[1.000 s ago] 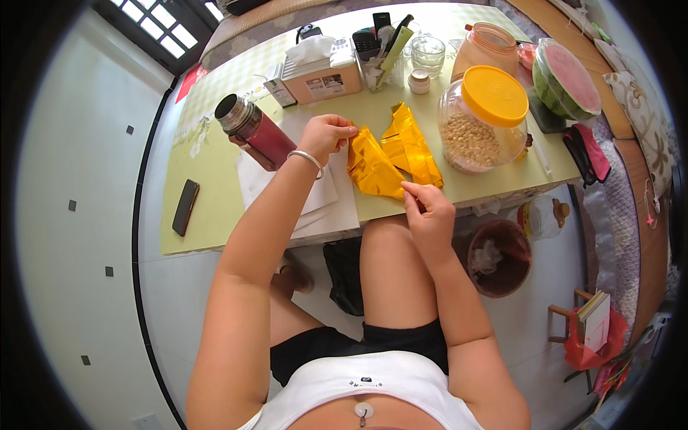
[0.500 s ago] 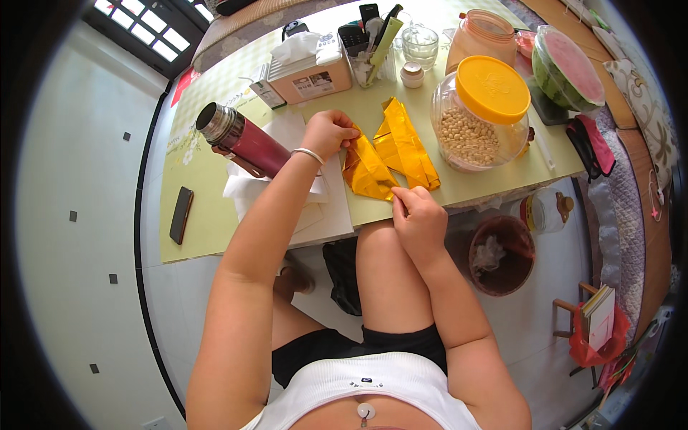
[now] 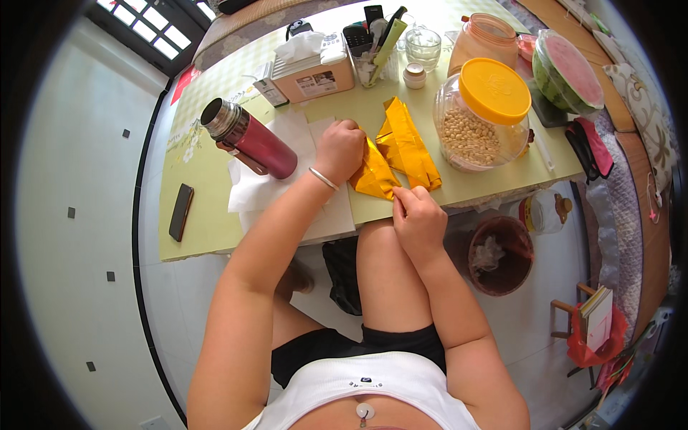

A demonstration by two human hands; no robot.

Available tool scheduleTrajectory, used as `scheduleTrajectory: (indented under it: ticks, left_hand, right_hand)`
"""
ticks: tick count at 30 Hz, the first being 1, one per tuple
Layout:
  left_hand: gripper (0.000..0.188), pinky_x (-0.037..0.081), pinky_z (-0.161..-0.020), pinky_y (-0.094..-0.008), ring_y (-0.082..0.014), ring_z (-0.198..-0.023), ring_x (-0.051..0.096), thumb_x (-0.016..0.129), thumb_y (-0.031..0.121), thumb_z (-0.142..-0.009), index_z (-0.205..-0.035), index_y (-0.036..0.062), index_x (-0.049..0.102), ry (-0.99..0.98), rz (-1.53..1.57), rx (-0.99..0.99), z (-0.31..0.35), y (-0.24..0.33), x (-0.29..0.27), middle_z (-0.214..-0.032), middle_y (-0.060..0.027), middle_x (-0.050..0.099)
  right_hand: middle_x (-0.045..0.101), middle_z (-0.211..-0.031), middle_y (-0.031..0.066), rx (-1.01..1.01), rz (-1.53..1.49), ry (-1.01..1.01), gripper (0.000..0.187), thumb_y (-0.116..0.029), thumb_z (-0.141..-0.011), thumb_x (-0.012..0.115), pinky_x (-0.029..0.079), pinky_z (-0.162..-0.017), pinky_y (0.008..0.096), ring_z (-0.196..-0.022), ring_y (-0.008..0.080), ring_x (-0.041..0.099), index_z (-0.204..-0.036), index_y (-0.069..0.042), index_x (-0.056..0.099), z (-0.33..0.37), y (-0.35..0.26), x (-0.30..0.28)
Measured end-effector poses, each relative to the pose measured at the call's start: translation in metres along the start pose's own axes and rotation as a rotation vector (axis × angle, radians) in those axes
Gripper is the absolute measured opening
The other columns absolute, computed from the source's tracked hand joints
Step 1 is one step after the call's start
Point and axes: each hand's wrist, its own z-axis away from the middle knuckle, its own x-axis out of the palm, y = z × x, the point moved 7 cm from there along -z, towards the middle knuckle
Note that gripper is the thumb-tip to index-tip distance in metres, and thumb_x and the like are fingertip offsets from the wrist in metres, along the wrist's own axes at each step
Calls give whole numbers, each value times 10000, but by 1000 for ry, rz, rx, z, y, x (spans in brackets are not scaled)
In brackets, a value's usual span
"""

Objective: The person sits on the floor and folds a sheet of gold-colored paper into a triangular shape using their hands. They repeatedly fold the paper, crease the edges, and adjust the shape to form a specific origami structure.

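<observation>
A piece of shiny gold foil paper, partly folded, is stretched between my two hands at the table's near edge. My left hand, with a bracelet at the wrist, is closed over its upper left edge; the fingertips are hidden behind the knuckles. At the lower right corner, my right hand pinches the foil between thumb and fingers. Just beyond lies a second folded gold foil piece, touched by neither hand. White paper sheets lie left of my left hand, beneath a red thermos flask.
A clear jar with a yellow lid holds pale beans or nuts to the right. Behind stand a tissue box, a glass mug and a wrapped watermelon half. A phone lies far left; a bin stands below the table.
My left hand has shifted right and slightly down along the foil, its fingers now curled over the edge. My right hand keeps its pinch at the corner.
</observation>
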Motion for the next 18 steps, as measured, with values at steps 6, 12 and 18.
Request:
scheduleTrajectory:
  ticks: [6,12,18]
  left_hand:
    - [663,463,-984,-456,-395,-1089,600,701,539,-826,-1107,-61,675,-178,-61,-7,18,39,-17,-1168,-227,651]
    - [969,296,-1171,-473,-426,-1390,392,575,671,-877,-1409,-128,444,-232,-137,-48,44,41,0,-1476,-309,432]
    - [922,171,-1224,-513,-414,-1512,216,463,627,-950,-1553,-41,260,-346,-149,-114,53,31,21,-1617,-280,235]
  right_hand:
    - [507,-724,34,-33,105,-28,175,-181,-876,720,487,-551,390,-633,238,590,-1042,-169,775,14,7,-9]
    - [622,-948,69,-152,180,-39,280,-203,-869,720,504,-779,424,-919,260,621,-1127,-100,756,23,-1,-21]
    - [506,-1467,202,-345,82,-223,660,-337,-898,688,321,-1171,472,-1388,337,458,-1410,39,509,21,-25,9]
